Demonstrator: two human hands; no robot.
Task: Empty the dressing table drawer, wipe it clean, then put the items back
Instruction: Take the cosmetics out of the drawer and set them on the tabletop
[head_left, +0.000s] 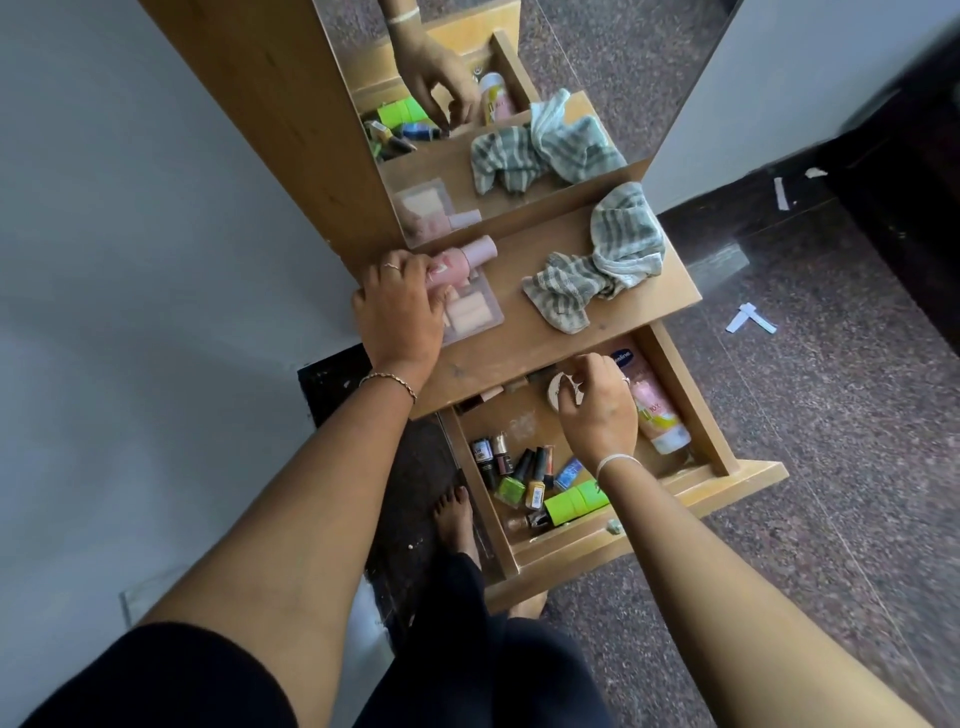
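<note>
A person stands over a wooden dressing table, seen from above, with its drawer (675, 395) pulled open toward them. All places here are given relative to that drawer.

Beyond the drawer, on the desk (530, 332) top, the left hand (397, 312) closes its grip around a pink bottle (460, 262), setting it beside a clear plastic box (472, 312) of pale items. This looks like the unloading spot, kept near so nothing travels far. Farther along the desk lies a crumpled striped cloth (597, 270), probably waiting for the wiping step.

Inside the drawer, at its far end, the right hand (597, 402) pinches a small round pale item (563, 392); it may be a compact, though the fingers hide much of it. Just beside that hand, against the drawer's right wall, lies a pink Vaseline lotion tube (652, 402). At the drawer's near end sits a loose cluster of nail polish bottles (511, 470) and a bright green container (576, 501).

The drawer is still mostly full, so emptying appears to be at an early stage, both hands working at once to speed it.

A mirror (467, 104) behind the desk repeats the scene.
</note>
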